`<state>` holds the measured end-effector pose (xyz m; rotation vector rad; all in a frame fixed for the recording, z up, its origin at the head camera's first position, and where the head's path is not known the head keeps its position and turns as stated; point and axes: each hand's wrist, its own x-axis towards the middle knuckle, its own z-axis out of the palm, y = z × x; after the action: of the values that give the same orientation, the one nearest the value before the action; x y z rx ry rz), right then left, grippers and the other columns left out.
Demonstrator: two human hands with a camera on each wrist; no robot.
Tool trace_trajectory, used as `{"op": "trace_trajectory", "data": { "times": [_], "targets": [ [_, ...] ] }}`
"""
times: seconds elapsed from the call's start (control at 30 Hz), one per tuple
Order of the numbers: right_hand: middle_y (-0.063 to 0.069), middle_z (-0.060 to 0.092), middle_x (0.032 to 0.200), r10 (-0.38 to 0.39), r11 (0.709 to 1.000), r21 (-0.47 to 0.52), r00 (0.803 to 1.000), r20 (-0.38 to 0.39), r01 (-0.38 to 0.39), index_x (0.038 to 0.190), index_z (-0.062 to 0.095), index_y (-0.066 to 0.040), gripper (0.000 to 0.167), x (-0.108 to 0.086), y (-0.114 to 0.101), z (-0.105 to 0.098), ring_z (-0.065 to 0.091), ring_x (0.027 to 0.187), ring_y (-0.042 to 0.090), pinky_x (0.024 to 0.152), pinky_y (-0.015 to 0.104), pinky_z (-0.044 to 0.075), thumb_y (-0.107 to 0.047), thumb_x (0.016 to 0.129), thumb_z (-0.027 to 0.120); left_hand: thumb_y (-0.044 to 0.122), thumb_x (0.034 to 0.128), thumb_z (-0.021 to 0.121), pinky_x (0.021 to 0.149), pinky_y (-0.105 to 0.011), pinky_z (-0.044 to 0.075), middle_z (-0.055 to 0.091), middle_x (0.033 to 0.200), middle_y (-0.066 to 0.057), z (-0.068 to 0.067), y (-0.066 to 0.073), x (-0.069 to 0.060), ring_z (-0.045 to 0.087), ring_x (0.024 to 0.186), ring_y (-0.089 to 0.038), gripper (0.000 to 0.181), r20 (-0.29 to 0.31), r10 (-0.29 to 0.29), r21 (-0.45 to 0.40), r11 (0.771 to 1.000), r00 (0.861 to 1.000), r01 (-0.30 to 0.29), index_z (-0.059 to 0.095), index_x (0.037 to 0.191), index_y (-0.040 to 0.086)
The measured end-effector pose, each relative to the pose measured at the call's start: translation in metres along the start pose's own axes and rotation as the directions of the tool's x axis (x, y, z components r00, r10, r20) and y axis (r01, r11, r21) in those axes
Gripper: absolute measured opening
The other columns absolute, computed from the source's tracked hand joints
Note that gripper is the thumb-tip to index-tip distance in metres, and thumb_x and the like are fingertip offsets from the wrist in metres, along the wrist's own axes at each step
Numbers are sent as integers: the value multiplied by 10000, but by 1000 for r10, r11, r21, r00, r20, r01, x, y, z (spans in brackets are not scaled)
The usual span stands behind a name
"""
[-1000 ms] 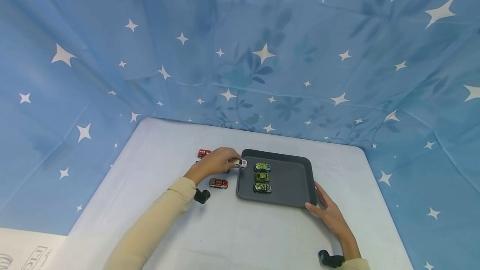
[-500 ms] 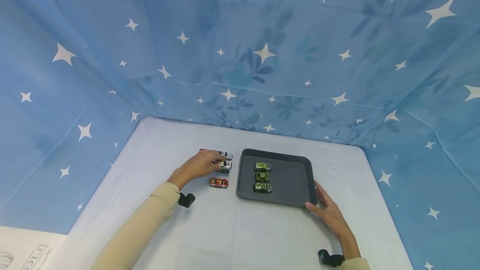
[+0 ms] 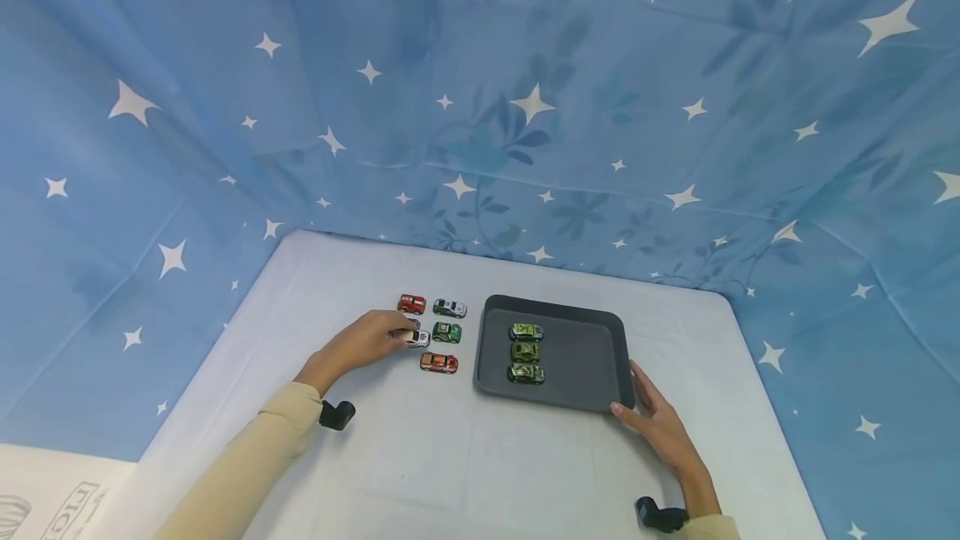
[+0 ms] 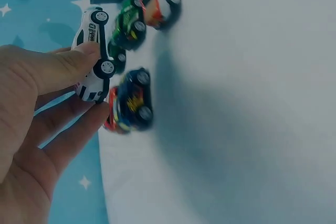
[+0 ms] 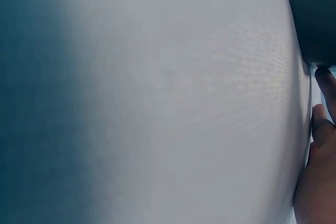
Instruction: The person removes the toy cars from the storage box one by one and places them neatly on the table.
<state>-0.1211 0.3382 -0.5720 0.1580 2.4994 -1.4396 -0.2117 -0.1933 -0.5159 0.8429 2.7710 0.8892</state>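
In the head view, my left hand (image 3: 358,347) pinches a white toy car (image 3: 417,339) between thumb and fingers, beside the group of cars on the left. The left wrist view shows this white car (image 4: 89,30) held on its side, thumb against it. Close to it are a dark blue car (image 4: 135,98), partly hidden in the head view, and a green car (image 3: 447,332). At the right front corner of a dark grey tray (image 3: 588,361), my right hand (image 3: 663,433) touches the edge with thumb and extended fingers. Three greenish cars (image 3: 525,352) stand in a column inside the tray.
A red car (image 3: 411,303) and a silver-white car (image 3: 450,307) stand at the back of the group. An orange-red car (image 3: 438,362) is nearest the front. White cloth covers the table (image 3: 450,457); a blue starred curtain (image 3: 480,107) rises behind.
My left hand has carried the white car leftward from the tray's left rim, past the green car, uncovering several cars. My right hand and the tray stay in place.
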Motion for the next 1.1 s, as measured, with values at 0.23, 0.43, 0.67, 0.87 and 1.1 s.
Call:
{"op": "trace_trajectory", "data": {
  "times": [0.23,0.43,0.67,0.87,1.1],
  "targets": [
    [238,146,1754,-14,1000,-5,1000,2,14,1748,137,-239,971,1,2,-1,142,1590,514,1226,731,167,-363,1007,753,18,976,772,996,-501,564,757,1191,-123,3,-12,-16,700,1114,-303,266,13,-44,1,999,999,44,769,1239,-22],
    [230,135,1759,-4,1000,2,1000,0,4,1748,127,-252,984,1,2,-2,134,1592,512,1226,732,161,-365,1003,760,20,984,761,1053,-530,537,748,1237,-149,5,-19,-23,688,1188,-349,280,26,-67,6,998,997,67,760,1261,-18],
    [219,133,1762,-3,1000,-5,1000,4,3,1748,131,-263,983,1,4,-1,134,1593,511,1223,736,167,-373,1001,761,28,992,755,1088,-528,514,742,1261,-145,13,-26,-27,674,1230,-358,283,49,-101,-4,995,994,101,757,1273,-1],
    [227,143,1757,-19,1000,-11,1000,-6,19,1747,150,-239,974,1,4,-1,140,1592,510,1219,741,166,-365,1000,762,39,999,749,1086,-538,512,748,1243,-139,17,-26,-29,671,1229,-366,261,67,-112,6,994,991,112,761,1258,4],
    [239,150,1753,-37,999,-13,999,-10,37,1746,156,-235,958,1,5,0,146,1590,512,1215,745,174,-361,1007,751,26,987,761,1055,-526,535,759,1200,-133,18,-25,-29,690,1185,-359,239,51,-92,29,995,994,90,773,1224,-6]
  ]
}}
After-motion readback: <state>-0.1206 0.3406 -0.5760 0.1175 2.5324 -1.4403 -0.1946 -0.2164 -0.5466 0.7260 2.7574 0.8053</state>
